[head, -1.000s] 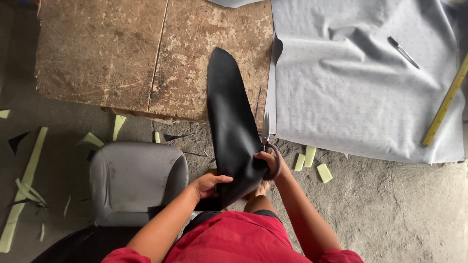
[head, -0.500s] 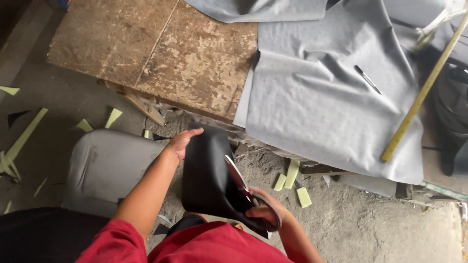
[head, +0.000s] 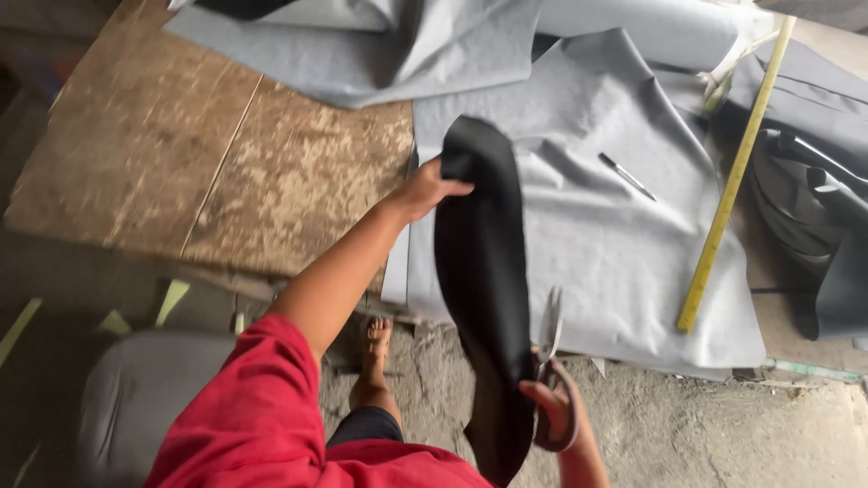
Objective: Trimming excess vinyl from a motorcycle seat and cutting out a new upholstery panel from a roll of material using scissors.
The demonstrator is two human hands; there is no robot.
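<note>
A long black piece of leather-like material (head: 484, 271) hangs stretched between my two hands, over the edge of a low wooden board. My left hand (head: 427, 187) pinches its top end, arm reaching forward in a red sleeve. My right hand (head: 547, 402) grips the lower end and also has a pair of scissors (head: 550, 339) hooked on its fingers, blades pointing up. Under the piece lies a grey fabric sheet (head: 615, 244) with a pen (head: 627, 176) on it.
A yellow straightedge (head: 732, 181) lies along the grey sheet's right side. The worn wooden board (head: 208, 163) spreads to the left. More grey fabric (head: 380, 45) is piled at the back, dark material (head: 814, 217) at the right. A grey seat cushion (head: 136, 398) and my bare foot (head: 375, 339) are below.
My left hand has lifted the black piece's top end up and forward over the grey sheet, stretching it out. My view has shifted right and closer to the board.
</note>
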